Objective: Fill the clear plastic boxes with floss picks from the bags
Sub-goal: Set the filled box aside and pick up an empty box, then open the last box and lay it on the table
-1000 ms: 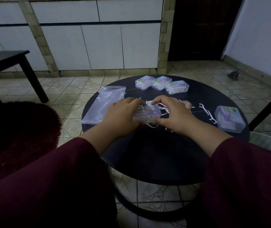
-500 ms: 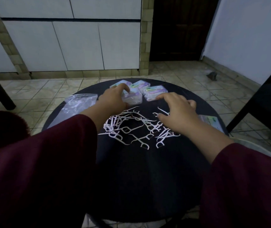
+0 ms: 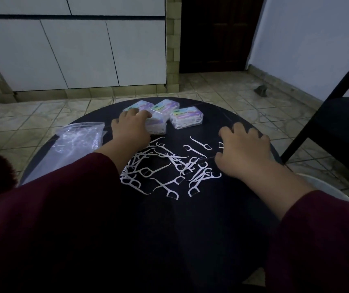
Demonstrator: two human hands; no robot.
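Centre of frame: round black table (image 3: 190, 240), seen from above and behind both forearms in dark red sleeves (image 3: 48, 218). Upper middle of the tabletop: cluster of clear plastic boxes (image 3: 187, 118) with coloured labels, white picks visible inside, lids down. Left hand (image 3: 131, 129) lies on the nearest box of the cluster, fingers curved over its top and left end; whether it grips or only rests there, cannot tell. Right hand (image 3: 244, 152) at centre right, palm down on the table, fingers bent with tips touching the surface; nothing seen in its grasp, though the underside of the hand is hidden. Loose white floss picks (image 3: 169, 168) lie scattered between the two hands, densest toward the lower left of the pile, a few singles near the right thumb. Left of the left wrist: clear plastic bag (image 3: 76, 138), flat on the table, some picks faintly visible inside. Right edge of frame: dark chair (image 3: 338, 115) on the tiled floor (image 3: 222, 89)
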